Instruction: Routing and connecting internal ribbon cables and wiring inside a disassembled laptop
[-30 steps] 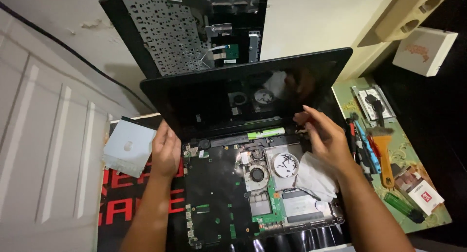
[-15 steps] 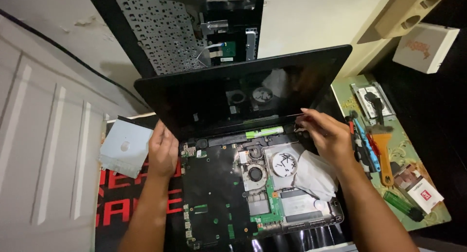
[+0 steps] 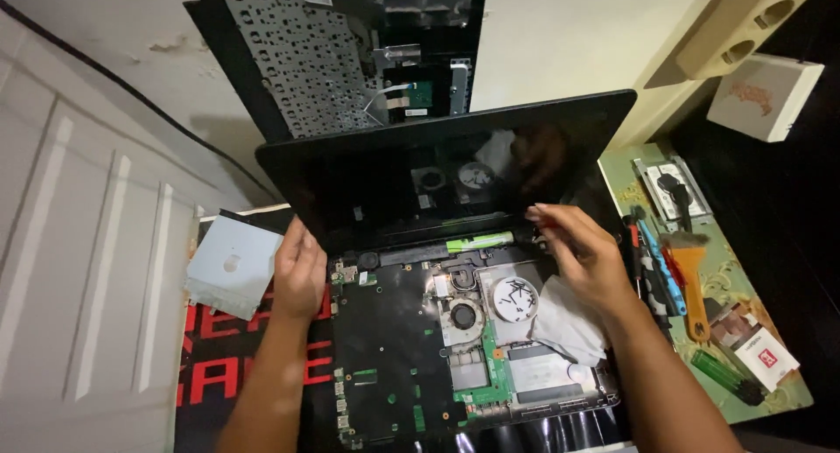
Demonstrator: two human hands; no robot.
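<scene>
An opened laptop (image 3: 385,374) lies in front of me with its green and black circuit board, round fan (image 3: 462,315) and white cloth (image 3: 564,317) exposed. Its dark screen (image 3: 394,186) stands upright behind the board. My left hand (image 3: 299,273) grips the screen's lower left corner by the hinge. On the right, the fingertips of my right hand (image 3: 584,253) rest on the black hinge bar, beside a green strip (image 3: 479,241). The right hand holds nothing.
A removed keyboard panel (image 3: 350,50) leans on the wall behind the screen. A grey flat drive (image 3: 232,265) lies left of the laptop on a black mat with red letters. Right of it lie a brush (image 3: 691,273), screwdrivers, a lighter (image 3: 722,376) and small boxes.
</scene>
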